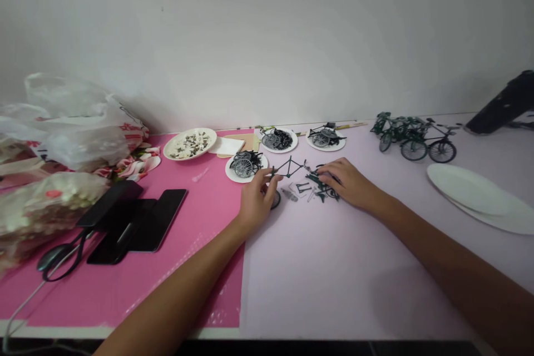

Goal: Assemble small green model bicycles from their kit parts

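Between its thumb and fingers my left hand pinches a dark miniature bicycle frame, which points to the right above the table. A small wheel lies partly hidden beside that hand. My right hand reaches into a loose group of dark green bicycle parts, its fingers drawn together. What these fingers grip is too small to make out. Between the hands lie a small dark fork-like piece and tiny grey parts.
Behind the hands stand small plates of wheels and parts. A bowl of small pieces is at the back left. Assembled miniature bicycles stand at the right, near white oval plates. Phones and plastic bags occupy the left.
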`<state>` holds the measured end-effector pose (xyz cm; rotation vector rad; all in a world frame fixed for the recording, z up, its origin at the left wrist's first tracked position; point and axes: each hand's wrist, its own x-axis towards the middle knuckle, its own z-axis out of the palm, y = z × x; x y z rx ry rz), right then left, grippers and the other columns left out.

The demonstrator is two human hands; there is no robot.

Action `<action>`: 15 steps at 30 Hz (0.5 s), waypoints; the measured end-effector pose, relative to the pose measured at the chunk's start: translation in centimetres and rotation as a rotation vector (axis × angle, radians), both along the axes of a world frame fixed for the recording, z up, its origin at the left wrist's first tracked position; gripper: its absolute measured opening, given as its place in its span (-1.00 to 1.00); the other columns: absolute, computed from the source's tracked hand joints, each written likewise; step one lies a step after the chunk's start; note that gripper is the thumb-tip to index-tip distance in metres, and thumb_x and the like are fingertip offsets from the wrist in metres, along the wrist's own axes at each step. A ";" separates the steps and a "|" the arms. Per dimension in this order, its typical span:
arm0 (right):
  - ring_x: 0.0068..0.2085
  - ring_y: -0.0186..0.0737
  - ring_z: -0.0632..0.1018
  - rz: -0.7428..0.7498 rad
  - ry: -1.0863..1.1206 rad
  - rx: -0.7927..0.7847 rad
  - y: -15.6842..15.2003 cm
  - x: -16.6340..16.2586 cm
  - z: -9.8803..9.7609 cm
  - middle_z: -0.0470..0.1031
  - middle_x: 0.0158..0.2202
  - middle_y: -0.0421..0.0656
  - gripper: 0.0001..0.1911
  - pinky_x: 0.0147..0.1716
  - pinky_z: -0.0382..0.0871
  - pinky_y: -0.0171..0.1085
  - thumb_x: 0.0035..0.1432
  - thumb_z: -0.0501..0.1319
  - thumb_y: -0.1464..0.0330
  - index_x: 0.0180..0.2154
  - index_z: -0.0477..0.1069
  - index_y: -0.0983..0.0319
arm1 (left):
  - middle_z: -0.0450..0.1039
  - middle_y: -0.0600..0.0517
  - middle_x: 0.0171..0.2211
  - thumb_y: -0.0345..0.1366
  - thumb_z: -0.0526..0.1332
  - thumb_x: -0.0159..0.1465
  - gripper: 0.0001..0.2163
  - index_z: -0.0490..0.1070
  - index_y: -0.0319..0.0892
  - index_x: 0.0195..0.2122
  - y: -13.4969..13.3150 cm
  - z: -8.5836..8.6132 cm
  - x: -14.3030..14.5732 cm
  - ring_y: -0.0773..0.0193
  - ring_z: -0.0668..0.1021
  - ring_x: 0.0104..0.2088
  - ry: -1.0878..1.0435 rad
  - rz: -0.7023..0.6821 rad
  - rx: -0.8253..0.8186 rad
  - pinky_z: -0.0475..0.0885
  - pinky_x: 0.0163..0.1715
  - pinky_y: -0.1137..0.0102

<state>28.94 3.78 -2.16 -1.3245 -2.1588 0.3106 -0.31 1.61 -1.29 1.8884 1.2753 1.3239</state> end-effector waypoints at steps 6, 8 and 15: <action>0.10 0.14 0.48 -0.010 -0.028 0.036 0.0 0.0 -0.1 0.64 0.01 -0.03 -0.62 0.11 0.36 0.20 0.42 0.16 0.06 0.01 0.61 0.10 | 0.68 0.03 -0.37 -0.06 0.21 0.44 -0.73 0.48 -0.13 -0.02 0.1 -0.1 -0.1 0.35 0.42 -0.59 0.028 0.055 0.042 0.32 -0.52 0.43; 0.12 0.16 0.46 -0.027 -0.040 0.045 0.0 -0.1 -0.1 0.64 0.01 -0.03 -0.62 0.11 0.36 0.21 0.43 0.15 0.06 0.00 0.61 0.12 | 0.67 0.04 -0.39 -0.09 0.21 0.44 -0.75 0.51 -0.13 -0.04 0.2 0.1 -0.1 0.31 0.46 -0.55 0.065 0.094 0.073 0.36 -0.41 0.38; 0.19 0.19 0.42 -0.045 -0.066 0.069 -0.2 -0.4 -0.2 0.63 0.02 -0.02 -0.60 0.15 0.32 0.21 0.42 0.14 0.04 0.00 0.61 0.12 | 0.67 0.03 -0.34 -0.14 0.20 0.47 -0.80 0.59 -0.08 -0.13 0.5 0.4 -0.3 0.14 0.53 -0.31 0.207 0.132 0.163 0.31 0.00 0.13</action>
